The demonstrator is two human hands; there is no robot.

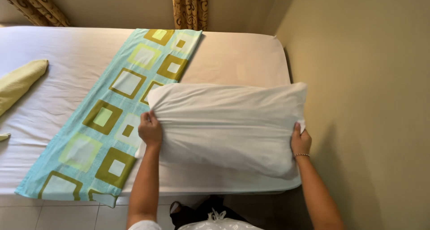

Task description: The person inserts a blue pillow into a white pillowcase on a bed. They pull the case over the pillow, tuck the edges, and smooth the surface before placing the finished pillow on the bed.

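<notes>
Centre of frame: left hand (150, 129) and right hand (301, 140) each closed on an end of a white pillow (228, 122) over the bed (67, 64), beside a patterned cloth (121, 109)

Item count: one white pillow (226, 125), centre frame; two hands, left hand (150, 130) and right hand (301, 141); one patterned turquoise cloth (125, 104); one yellow-green towel (20, 81), upper left; one bed (58, 64); two curtains (190, 7), top edge.

Wall (367, 78) hard beside right grip (301, 141)
</notes>
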